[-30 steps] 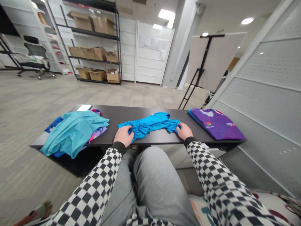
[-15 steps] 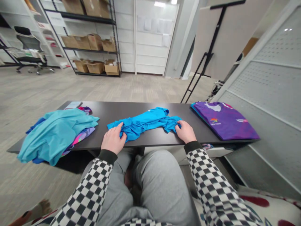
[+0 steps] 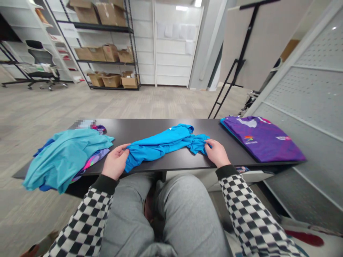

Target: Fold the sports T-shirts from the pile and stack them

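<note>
A bright blue shirt lies bunched lengthwise across the middle of the dark table, with a small white mark near its far edge. My left hand pinches its left end between thumb and fingers, pulling that end out at the table's front edge. At the other end, my right hand grips a crumpled part of the shirt with closed fingers. Some fingertips of both hands are hidden behind the fabric.
A loose heap of clothes with a turquoise shirt on top hangs over the table's front left. Folded purple shirts lie at the right. Beyond stand a shelf rack with cardboard boxes and a black-framed stand.
My left hand has shifted left and drawn the shirt's left end outward, so that side is smoother. My right hand stays at the right end. The camera view has shifted slightly.
</note>
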A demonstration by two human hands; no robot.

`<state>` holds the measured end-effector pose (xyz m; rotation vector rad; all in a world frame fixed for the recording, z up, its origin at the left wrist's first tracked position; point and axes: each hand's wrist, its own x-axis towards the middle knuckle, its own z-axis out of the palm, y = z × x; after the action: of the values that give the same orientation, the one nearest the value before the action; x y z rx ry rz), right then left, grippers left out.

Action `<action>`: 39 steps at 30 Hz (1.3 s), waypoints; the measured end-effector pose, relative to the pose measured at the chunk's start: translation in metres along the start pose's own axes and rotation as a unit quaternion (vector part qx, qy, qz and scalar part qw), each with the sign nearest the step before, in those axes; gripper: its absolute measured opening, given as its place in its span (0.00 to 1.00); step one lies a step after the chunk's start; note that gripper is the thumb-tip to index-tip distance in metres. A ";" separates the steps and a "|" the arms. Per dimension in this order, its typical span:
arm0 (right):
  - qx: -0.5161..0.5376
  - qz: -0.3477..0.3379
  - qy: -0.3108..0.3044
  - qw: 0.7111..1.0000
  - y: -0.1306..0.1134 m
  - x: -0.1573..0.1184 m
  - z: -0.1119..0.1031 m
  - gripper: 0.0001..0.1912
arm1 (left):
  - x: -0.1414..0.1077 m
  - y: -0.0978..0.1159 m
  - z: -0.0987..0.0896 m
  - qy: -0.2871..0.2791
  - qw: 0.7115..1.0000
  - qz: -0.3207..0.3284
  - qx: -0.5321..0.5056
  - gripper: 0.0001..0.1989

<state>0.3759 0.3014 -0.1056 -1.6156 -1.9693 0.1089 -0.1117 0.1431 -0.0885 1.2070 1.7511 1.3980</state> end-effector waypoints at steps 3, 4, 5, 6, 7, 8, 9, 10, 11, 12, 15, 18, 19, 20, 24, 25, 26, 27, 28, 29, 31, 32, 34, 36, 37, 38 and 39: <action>0.008 -0.008 0.041 0.999 -0.002 -0.002 0.000 0.23 | -0.007 -0.009 -0.008 0.101 0.993 0.048 0.040 0.36; 0.006 -0.016 0.056 0.998 -0.004 -0.003 0.000 0.24 | -0.011 -0.011 -0.008 0.130 0.985 0.082 0.076 0.34; 0.003 -0.025 0.070 0.997 -0.006 -0.005 0.000 0.24 | -0.016 -0.013 -0.006 0.146 0.975 0.121 0.114 0.32; -0.001 -0.037 0.079 0.996 -0.008 -0.006 0.000 0.25 | -0.022 -0.014 -0.004 0.147 0.964 0.162 0.154 0.29; -0.004 -0.049 0.081 0.995 -0.010 -0.007 0.000 0.25 | -0.027 -0.015 -0.001 0.134 0.951 0.200 0.193 0.28; -0.005 -0.061 0.078 0.995 -0.011 -0.009 0.000 0.26 | -0.032 -0.016 0.003 0.111 0.939 0.232 0.228 0.26; -0.004 -0.073 0.069 0.995 -0.012 -0.010 0.000 0.26 | -0.036 -0.016 0.005 0.083 0.927 0.256 0.261 0.25; -0.003 -0.084 0.056 0.995 -0.013 -0.010 -0.001 0.27 | -0.040 -0.016 0.008 0.058 0.916 0.272 0.290 0.24; -0.003 -0.094 0.042 0.995 -0.014 -0.011 -0.002 0.27 | -0.042 -0.017 0.009 0.040 0.906 0.280 0.316 0.23; -0.005 -0.101 0.028 0.995 -0.015 -0.011 -0.002 0.27 | -0.043 -0.017 0.010 0.029 0.897 0.284 0.338 0.23; -0.020 -0.098 -0.011 0.995 -0.019 -0.012 -0.006 0.27 | -0.044 -0.018 0.010 0.021 0.883 0.285 0.372 0.22; -0.032 -0.077 -0.034 0.996 -0.026 -0.012 -0.010 0.24 | -0.044 -0.018 0.009 0.018 0.877 0.281 0.388 0.23; -0.033 -0.073 -0.037 0.996 -0.028 -0.012 -0.011 0.23 | -0.045 -0.018 0.009 0.019 0.876 0.277 0.393 0.23; -0.034 -0.070 -0.038 0.996 -0.030 -0.012 -0.012 0.22 | -0.046 -0.017 0.010 0.019 0.876 0.273 0.398 0.23; -0.032 -0.069 -0.037 0.996 -0.030 -0.013 -0.012 0.20 | -0.050 -0.014 0.012 0.014 0.878 0.254 0.406 0.23; -0.033 -0.070 -0.037 0.996 -0.029 -0.012 -0.012 0.20 | -0.050 -0.012 0.011 0.013 0.879 0.249 0.407 0.22; -0.033 -0.071 -0.038 0.996 -0.028 -0.012 -0.011 0.20 | -0.049 -0.010 0.011 0.012 0.880 0.244 0.408 0.22; -0.033 -0.072 -0.038 0.996 -0.027 -0.012 -0.010 0.20 | -0.049 -0.008 0.009 0.014 0.881 0.238 0.408 0.21; -0.035 -0.072 -0.039 0.996 -0.026 -0.012 -0.009 0.21 | -0.049 -0.005 0.008 0.017 0.883 0.230 0.408 0.20; -0.036 -0.071 -0.039 0.996 -0.025 -0.011 -0.008 0.21 | -0.050 -0.001 0.006 0.017 0.886 0.223 0.405 0.18; -0.039 -0.069 -0.044 0.996 -0.025 -0.011 -0.007 0.20 | -0.056 0.009 0.007 -0.001 0.894 0.218 0.392 0.13; -0.041 -0.068 -0.047 0.996 -0.026 -0.010 -0.007 0.20 | -0.063 0.016 0.011 -0.022 0.899 0.222 0.378 0.10; -0.046 -0.061 -0.052 0.996 -0.028 -0.010 -0.008 0.18 | -0.082 0.032 0.026 -0.083 0.908 0.243 0.331 0.07; -0.050 -0.052 -0.052 0.996 -0.030 -0.010 -0.008 0.17 | -0.105 0.048 0.051 -0.153 0.913 0.270 0.264 0.08; -0.051 -0.048 -0.050 0.996 -0.030 -0.010 -0.008 0.17 | -0.116 0.055 0.065 -0.194 0.911 0.285 0.227 0.10; -0.050 -0.047 -0.050 0.996 -0.031 -0.010 -0.009 0.17 | -0.125 0.061 0.079 -0.236 0.904 0.300 0.193 0.13; -0.047 -0.048 -0.050 0.996 -0.031 -0.010 -0.010 0.17 | -0.130 0.066 0.091 -0.270 0.896 0.313 0.163 0.15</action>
<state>0.3540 0.2808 -0.0886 -1.5991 -2.1539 0.0617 0.0397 0.0661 -0.0620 2.2384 1.2649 0.9289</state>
